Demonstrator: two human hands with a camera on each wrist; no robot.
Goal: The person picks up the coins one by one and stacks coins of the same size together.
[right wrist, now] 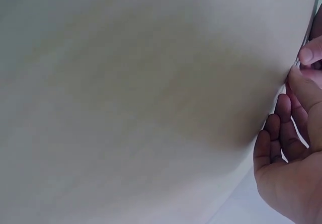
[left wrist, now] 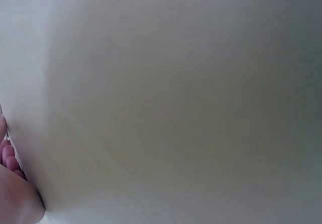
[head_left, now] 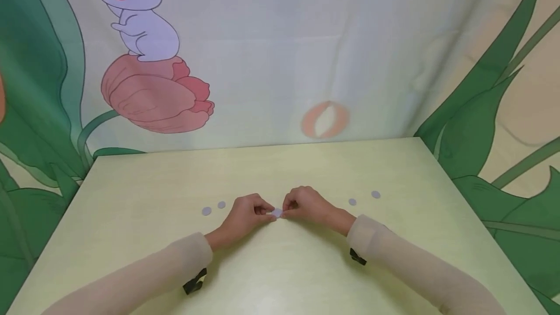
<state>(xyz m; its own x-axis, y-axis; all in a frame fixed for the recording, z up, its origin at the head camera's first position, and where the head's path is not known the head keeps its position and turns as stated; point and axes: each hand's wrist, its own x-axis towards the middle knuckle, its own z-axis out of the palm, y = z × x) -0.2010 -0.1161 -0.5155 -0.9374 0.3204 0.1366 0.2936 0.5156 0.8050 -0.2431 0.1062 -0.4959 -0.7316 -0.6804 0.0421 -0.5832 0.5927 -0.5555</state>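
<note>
Between the two hands, at the middle of the table, is a small pale grey round disc (head_left: pixel 277 213). My left hand (head_left: pixel 247 214) pinches its left edge between thumb and forefinger. From the other side, my right hand (head_left: pixel 309 205) grips the right edge with thumb and fingertips. Only part of the left hand (left wrist: pixel 17 194) appears at the left border of the left wrist view, with the disc out of sight there. In the right wrist view the right hand (right wrist: pixel 287 158) has its other fingers curled, and its fingertips meet those of the left hand.
Two similar discs, a larger one (head_left: pixel 206 211) and a smaller one (head_left: pixel 221 204), lie left of the left hand. Another small disc (head_left: pixel 352 201) and a larger disc (head_left: pixel 376 194) lie to the right. A printed curtain (head_left: pixel 262 62) hangs behind the pale yellow table (head_left: pixel 280 276).
</note>
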